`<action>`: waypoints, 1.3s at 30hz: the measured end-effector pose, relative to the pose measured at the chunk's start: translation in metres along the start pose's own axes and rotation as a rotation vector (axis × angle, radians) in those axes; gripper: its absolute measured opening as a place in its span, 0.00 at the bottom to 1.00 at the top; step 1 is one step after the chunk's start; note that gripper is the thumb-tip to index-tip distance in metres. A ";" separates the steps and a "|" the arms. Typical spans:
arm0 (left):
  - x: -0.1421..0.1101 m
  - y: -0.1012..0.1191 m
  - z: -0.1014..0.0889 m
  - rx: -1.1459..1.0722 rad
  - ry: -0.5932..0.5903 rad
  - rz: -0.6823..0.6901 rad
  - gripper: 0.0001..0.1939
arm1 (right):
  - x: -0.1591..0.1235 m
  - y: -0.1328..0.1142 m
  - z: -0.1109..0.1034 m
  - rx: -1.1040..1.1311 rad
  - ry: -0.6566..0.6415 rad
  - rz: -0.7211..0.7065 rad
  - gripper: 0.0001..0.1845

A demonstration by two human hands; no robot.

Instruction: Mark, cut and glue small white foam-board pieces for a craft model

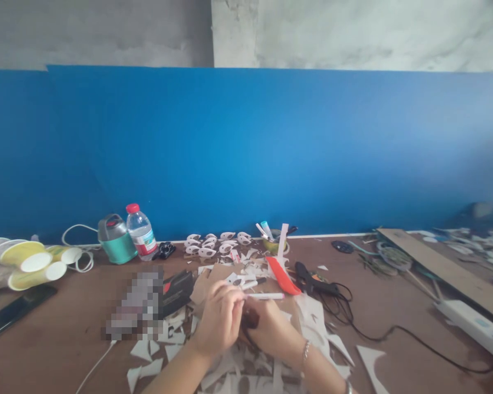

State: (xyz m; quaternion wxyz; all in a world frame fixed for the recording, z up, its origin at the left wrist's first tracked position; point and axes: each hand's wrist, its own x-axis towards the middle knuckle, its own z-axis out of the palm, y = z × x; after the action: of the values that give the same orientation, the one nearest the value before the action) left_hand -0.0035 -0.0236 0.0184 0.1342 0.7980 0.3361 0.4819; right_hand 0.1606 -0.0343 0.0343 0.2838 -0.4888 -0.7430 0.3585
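Note:
My left hand (pixel 222 314) is closed, its fingers curled and pressed together, over the middle of the paper scraps. Against it, my right hand (pixel 271 328) bends round a small dark object (pixel 251 316) whose kind I cannot make out. A white marker (pixel 267 296) with a pinkish end lies level by the left fingertips, just above the right hand; whether it is held is unclear. Beneath both hands spread many cut white scraps (pixel 230 375) and a brown cardboard piece (pixel 203 284). An orange-red curved piece (pixel 283 276) lies just behind my right hand.
A black glue gun (pixel 314 282) trails its cable rightward. Behind stand white bird-like cutouts (pixel 207 252), a cup of pens (pixel 271 246), a water bottle (pixel 143 235) and a teal container (pixel 117 243). Paper cups (pixel 28 260) lie left; a white power strip (pixel 474 325) lies right.

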 end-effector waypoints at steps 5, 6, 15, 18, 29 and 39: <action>0.000 -0.002 0.002 0.173 0.051 0.070 0.09 | 0.001 -0.002 -0.003 0.219 -0.091 0.131 0.20; 0.000 -0.002 0.002 0.180 0.061 0.092 0.09 | 0.001 0.000 -0.004 0.299 -0.147 0.154 0.23; -0.012 0.003 0.003 0.044 0.134 0.034 0.05 | 0.003 0.009 -0.009 0.783 -0.546 0.132 0.29; -0.013 0.010 0.004 -0.020 0.114 -0.022 0.06 | -0.002 0.003 -0.012 0.862 -0.604 0.147 0.29; -0.025 -0.011 0.017 -0.166 0.300 -0.130 0.08 | 0.004 0.011 0.005 0.945 -0.307 0.171 0.28; -0.022 -0.007 0.020 -0.268 0.388 -0.234 0.05 | 0.003 0.006 0.018 0.905 -0.039 0.089 0.25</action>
State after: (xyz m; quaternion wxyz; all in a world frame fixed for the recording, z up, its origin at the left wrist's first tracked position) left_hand 0.0038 -0.0307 -0.0098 0.2264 0.6214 0.3788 0.6474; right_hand 0.1486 -0.0345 0.0196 0.4391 -0.3403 -0.4951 0.6680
